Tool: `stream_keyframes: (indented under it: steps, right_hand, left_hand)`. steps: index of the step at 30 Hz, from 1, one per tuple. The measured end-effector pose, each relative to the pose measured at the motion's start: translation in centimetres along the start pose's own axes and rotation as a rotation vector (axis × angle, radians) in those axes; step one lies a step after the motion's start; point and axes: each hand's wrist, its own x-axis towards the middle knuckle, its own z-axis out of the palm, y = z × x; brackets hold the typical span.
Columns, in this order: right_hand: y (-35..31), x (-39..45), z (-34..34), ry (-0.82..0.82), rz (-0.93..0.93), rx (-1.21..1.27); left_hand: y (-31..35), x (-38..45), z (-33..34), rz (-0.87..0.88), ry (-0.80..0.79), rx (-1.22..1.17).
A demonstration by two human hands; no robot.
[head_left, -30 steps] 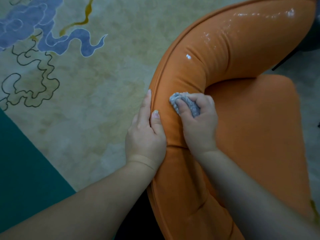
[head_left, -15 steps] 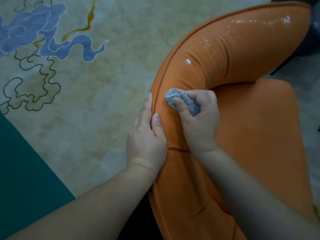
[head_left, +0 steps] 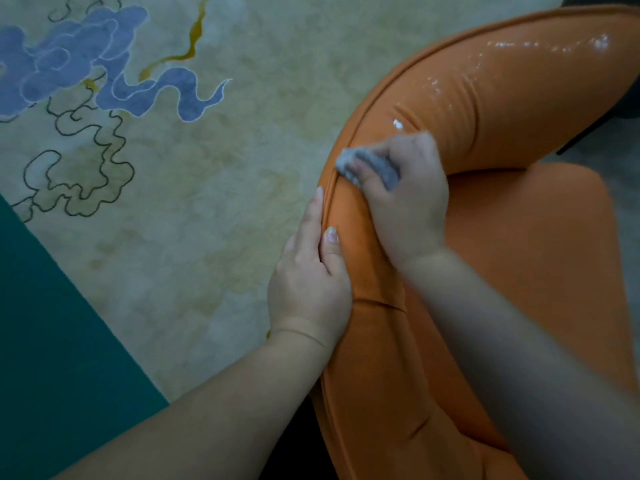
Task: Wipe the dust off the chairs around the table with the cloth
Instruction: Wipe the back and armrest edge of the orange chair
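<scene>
The right hand (head_left: 405,202) gripped a crumpled grey cloth (head_left: 372,166), fingers curled round it, and pressed it against the curved padded backrest of the orange upholstered chair (head_left: 502,271), near the piped outer edge. The left hand (head_left: 310,278) lay just nearer on that same edge, fingers straight along the seam, thumb on the orange fabric. White shiny streaks marked the far part of the backrest. To the left lay a beige rug with blue cloud patterns (head_left: 173,185).
</scene>
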Motion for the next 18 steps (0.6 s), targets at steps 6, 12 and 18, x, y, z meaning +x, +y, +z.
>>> stream_keyframes:
  steps: [6,12,18]
  right_hand:
    - [1.1,-1.5,-1.1,0.023,0.2,0.137]
    - [2.0,-0.1,-1.6,0.122,0.359,0.273]
    - [4.0,2.8,-2.5,0.246,0.498,0.335]
  left_hand:
    - [0.3,0.0,-0.1,-0.017,-0.059,0.039]
    - [2.0,4.0,-0.1,-0.003,-0.136,0.124]
    - [4.7,13.0,2.3,0.029,-0.32,0.124]
